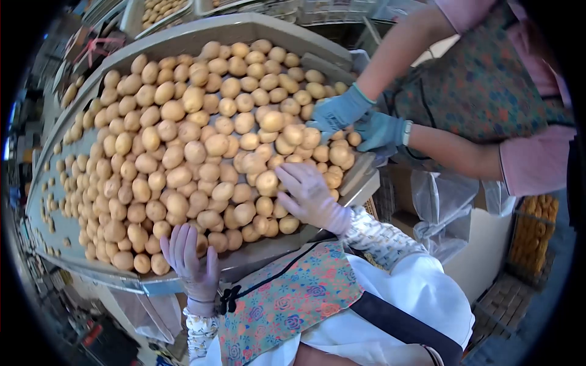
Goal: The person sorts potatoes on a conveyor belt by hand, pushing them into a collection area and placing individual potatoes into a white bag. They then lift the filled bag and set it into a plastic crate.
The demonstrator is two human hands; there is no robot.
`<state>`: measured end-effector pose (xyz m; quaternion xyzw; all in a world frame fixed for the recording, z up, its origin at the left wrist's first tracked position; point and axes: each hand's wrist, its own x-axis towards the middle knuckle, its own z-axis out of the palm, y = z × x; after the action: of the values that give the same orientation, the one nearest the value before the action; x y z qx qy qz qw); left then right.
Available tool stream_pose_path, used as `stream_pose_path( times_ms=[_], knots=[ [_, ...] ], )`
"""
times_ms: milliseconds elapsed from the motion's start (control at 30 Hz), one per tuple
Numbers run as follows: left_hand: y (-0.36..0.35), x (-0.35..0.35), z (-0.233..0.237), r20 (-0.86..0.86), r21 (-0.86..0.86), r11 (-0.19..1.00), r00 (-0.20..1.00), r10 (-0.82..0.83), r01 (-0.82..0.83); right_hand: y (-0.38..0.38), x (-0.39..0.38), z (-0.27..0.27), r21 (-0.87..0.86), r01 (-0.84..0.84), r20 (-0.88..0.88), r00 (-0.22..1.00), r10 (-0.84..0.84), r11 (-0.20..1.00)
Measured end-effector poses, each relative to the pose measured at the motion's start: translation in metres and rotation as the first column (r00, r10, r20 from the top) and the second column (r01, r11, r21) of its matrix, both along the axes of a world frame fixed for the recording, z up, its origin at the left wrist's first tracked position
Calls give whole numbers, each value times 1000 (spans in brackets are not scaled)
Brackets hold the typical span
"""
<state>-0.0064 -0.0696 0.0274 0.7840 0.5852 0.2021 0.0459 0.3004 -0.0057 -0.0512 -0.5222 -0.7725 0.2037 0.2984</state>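
A wide metal sorting table (244, 27) is heaped with several small yellow potatoes (183, 134). My left hand (192, 256), in a pale pink glove, lies flat with fingers spread on the potatoes at the table's near rim. My right hand (311, 195), gloved the same, rests palm down with fingers apart on potatoes near the right end of the heap. Neither hand is closed around a potato.
A co-worker's two blue-gloved hands (357, 119) reach into the potatoes at the table's right end. Below them hangs a clear plastic bag (439, 207). A crate (537, 226) of orange items stands at the right. Another tray of potatoes (159, 9) sits beyond the table.
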Motion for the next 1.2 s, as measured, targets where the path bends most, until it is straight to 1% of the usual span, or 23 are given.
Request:
stream_pose_path(
  times_ms=[100,167,200,267,300,367,400,433,500,533,567,600,667,700,800,867,900,933,1000,1033,1067,1133,1200],
  knots=[
    [-5,-4,-6,11,9,1000,1000,28,-28,-20,-2,3,52,-105,27,994,104,993],
    [-3,-2,-6,13,31,999,1000,22,-22,-7,4,0,69,-264,28,964,263,962],
    [-3,-2,-5,26,43,999,999,21,-22,-7,5,-24,76,-110,-41,993,113,991],
    [0,-3,-2,46,69,997,999,27,-30,18,-7,2,89,64,76,995,-71,994],
    [1,-4,1,51,80,997,999,18,-22,29,-10,7,60,-82,93,993,76,995],
    [-1,-13,-1,76,94,994,996,41,-48,49,-22,14,102,-99,131,988,86,990],
    [-1,-16,-1,96,105,993,994,52,-62,60,-23,8,134,-13,105,994,-1,991],
    [-1,-14,1,78,135,983,990,116,-126,75,-22,7,163,67,79,994,-81,984],
    [-8,-19,-11,164,25,981,969,186,-193,97,-33,6,224,62,17,998,-68,972],
    [-10,-23,-14,201,-33,977,956,215,-213,103,-51,17,259,-11,-15,1000,15,966],
    [-3,-20,-14,159,16,985,973,167,-172,102,-70,30,244,-96,-36,993,108,965],
    [-4,-19,-15,144,32,986,977,156,-162,101,-91,14,253,-157,-23,985,168,955],
    [-3,-17,-13,216,20,986,963,159,-167,89,-122,8,205,-156,112,984,135,966],
    [-4,-20,-11,230,39,982,959,169,-183,79,-127,10,198,-130,101,989,112,971],
    [-8,-25,-11,293,89,972,938,185,-219,42,-93,17,124,-363,100,930,353,923],
    [-5,-25,-10,327,124,964,927,184,-235,43,-59,-6,-121,-420,-14,907,422,899],
    [-2,-22,-7,311,117,962,929,199,-245,45,-48,2,-7,-330,150,933,327,944],
    [0,-22,-3,282,121,974,948,151,-191,45,-43,13,124,-241,296,935,196,963],
    [-2,-25,-7,275,84,984,953,129,-157,35,-48,14,100,-82,232,971,57,992],
    [-1,-26,-8,267,114,980,955,131,-166,33,-52,15,96,-247,130,963,234,964],
    [0,-26,-8,260,142,975,957,127,-168,30,-57,16,107,-399,29,917,399,910],
    [0,-29,-3,258,163,971,957,130,-176,38,-70,15,158,-497,225,860,459,854],
    [-4,-32,-7,281,222,949,947,156,-222,59,-76,17,75,-361,116,929,351,930]
  ],
)
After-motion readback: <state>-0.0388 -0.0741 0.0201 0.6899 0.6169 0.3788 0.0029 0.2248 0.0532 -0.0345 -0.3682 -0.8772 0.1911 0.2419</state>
